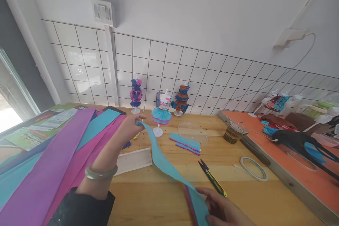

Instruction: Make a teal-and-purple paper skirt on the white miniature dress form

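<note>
A long turquoise strip (169,169) stretches diagonally between both hands above the wooden table. Its far end is pinched in my left hand (131,127), which is raised near the small dress form with a turquoise and pink skirt (161,114). My right hand (221,206) grips the near part at the bottom, where a purple edge shows beside the turquoise. Behind the strip lies a small stack of folded turquoise and purple pieces (185,143). A white rectangular piece (135,160) lies by my left wrist. Yellow and green thread snips (213,178) rest just beyond my right hand.
Purple, pink and turquoise fabric lengths (53,162) cover the left side. Two more dressed forms (136,93) (182,99) stand by the tiled wall. A tape roll (254,168), a brown-filled cup (235,132) and a raised orange surface (246,122) are at the right.
</note>
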`<state>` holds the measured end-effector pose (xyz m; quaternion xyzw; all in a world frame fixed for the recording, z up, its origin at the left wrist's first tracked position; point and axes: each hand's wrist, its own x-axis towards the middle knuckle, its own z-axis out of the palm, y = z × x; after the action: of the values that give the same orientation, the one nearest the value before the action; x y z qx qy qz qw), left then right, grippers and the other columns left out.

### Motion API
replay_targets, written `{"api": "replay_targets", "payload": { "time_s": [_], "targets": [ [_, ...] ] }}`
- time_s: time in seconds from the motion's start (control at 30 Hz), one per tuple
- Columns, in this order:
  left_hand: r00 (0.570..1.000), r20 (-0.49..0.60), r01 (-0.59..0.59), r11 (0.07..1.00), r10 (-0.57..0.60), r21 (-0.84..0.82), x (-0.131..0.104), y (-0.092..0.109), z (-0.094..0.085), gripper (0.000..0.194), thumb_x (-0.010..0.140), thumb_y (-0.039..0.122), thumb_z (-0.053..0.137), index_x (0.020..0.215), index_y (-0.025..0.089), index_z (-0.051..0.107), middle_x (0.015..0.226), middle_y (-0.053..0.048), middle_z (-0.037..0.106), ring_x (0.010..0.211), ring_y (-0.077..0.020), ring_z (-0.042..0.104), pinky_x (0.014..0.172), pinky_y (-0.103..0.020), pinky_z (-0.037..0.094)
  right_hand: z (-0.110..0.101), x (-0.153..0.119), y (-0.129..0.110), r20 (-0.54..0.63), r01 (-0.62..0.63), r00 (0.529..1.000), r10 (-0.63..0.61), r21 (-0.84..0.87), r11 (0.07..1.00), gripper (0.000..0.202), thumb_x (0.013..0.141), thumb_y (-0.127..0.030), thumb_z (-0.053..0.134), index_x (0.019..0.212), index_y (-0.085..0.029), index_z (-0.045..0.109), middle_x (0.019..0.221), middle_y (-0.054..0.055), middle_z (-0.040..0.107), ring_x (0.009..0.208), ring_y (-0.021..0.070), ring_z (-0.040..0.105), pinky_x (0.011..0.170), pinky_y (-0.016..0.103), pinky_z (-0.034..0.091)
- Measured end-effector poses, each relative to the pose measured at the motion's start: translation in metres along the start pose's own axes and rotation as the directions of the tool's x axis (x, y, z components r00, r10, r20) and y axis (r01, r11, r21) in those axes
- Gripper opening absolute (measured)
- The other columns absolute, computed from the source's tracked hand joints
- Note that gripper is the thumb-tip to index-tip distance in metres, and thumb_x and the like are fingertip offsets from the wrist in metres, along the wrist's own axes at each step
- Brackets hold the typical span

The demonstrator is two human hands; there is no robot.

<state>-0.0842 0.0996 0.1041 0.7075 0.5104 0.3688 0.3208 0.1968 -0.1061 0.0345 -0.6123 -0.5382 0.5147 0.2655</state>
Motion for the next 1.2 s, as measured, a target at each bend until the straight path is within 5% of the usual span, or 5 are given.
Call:
{"api": "replay_targets", "payload": {
  "time_s": [0.27, 0.53, 0.8, 1.0, 1.2],
  "targets": [
    [0.896, 0.422, 0.111, 0.99, -0.139, 0.089, 0.01, -0.032, -0.007, 0.024, 0.059, 0.037, 0.062, 0.074, 0.018, 0.059, 0.063, 0.001, 0.056, 0.062, -0.0176, 0.055, 0.051, -0.024, 0.038, -0.109, 0.003, -0.005, -0.155, -0.071, 0.987, 0.045, -0.165, 0.984, 0.049, 0.072, -0.043, 0.06, 0.117, -0.024, 0.06, 0.081, 0.003, 0.056, 0.071, 0.0176, 0.053, 0.064, 0.027, 0.046],
    [0.801, 0.583, 0.098, 0.991, -0.136, 0.096, 0.012, -0.044, 0.018, 0.029, 0.059, 0.042, 0.063, 0.051, 0.018, 0.051, 0.052, 0.004, 0.041, 0.049, -0.0112, 0.038, 0.047, -0.024, 0.026, -0.164, 0.024, 0.048, -0.203, -0.097, 0.978, 0.043, -0.265, 0.959, 0.045, 0.067, -0.047, 0.063, 0.102, -0.019, 0.068, 0.072, 0.004, 0.061, 0.061, 0.0172, 0.055, 0.056, 0.026, 0.047],
    [0.712, 0.686, 0.119, 0.989, -0.151, 0.094, 0.012, -0.051, 0.031, 0.028, 0.061, 0.04, 0.059, 0.047, 0.018, 0.048, 0.048, 0.004, 0.04, 0.047, -0.0118, 0.042, 0.048, -0.024, 0.035, -0.185, 0.038, 0.072, -0.333, -0.144, 0.943, -0.025, -0.473, 0.869, 0.042, 0.07, -0.044, 0.058, 0.101, -0.017, 0.069, 0.075, 0.006, 0.067, 0.073, 0.0235, 0.063, 0.063, 0.029, 0.05],
    [0.707, 0.668, 0.159, 0.973, -0.231, 0.168, 0.012, -0.057, 0.039, 0.017, 0.052, 0.032, 0.065, 0.054, 0.019, 0.055, 0.05, 0.003, 0.051, 0.049, -0.0146, 0.051, 0.048, -0.025, 0.041, -0.187, 0.054, 0.078, -0.39, -0.123, 0.888, -0.243, -0.711, 0.692, 0.03, 0.075, -0.035, 0.049, 0.09, -0.019, 0.07, 0.086, 0.01, 0.071, 0.08, 0.0259, 0.066, 0.072, 0.034, 0.052],
    [0.72, 0.625, 0.198, 0.952, -0.303, 0.233, 0.009, -0.048, 0.038, 0.022, 0.057, 0.039, 0.063, 0.057, 0.019, 0.055, 0.043, 0.001, 0.055, 0.045, -0.0177, 0.056, 0.046, -0.026, 0.041, -0.162, 0.087, 0.045, -0.233, 0.126, 0.696, -0.679, -0.892, 0.435, 0.03, 0.084, -0.032, 0.042, 0.089, -0.016, 0.067, 0.094, 0.017, 0.067, 0.086, 0.03, 0.062, 0.076, 0.047, 0.049]
  ]
}}
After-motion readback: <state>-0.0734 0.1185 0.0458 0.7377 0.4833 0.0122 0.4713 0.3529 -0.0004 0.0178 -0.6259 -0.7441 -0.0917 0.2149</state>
